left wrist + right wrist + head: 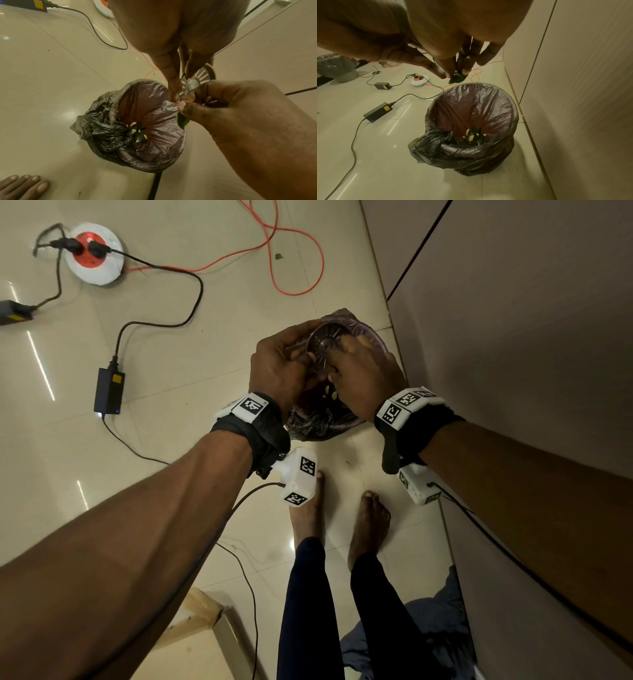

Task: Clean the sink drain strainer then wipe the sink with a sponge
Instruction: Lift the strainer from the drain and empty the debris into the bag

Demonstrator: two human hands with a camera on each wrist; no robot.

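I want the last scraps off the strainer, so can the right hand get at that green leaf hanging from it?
Probably yes. The right hand is already at the sink strainer, its thumb against the green leaf, while the left hand holds the strainer over the lined bin. Nothing blocks it.

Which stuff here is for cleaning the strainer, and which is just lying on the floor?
For the job:
- strainer, held by the left hand
- green leaf, pinched by the right hand
- lined bin, with scraps inside

Just lying about:
- two power adapters
- round socket reel
- orange cable
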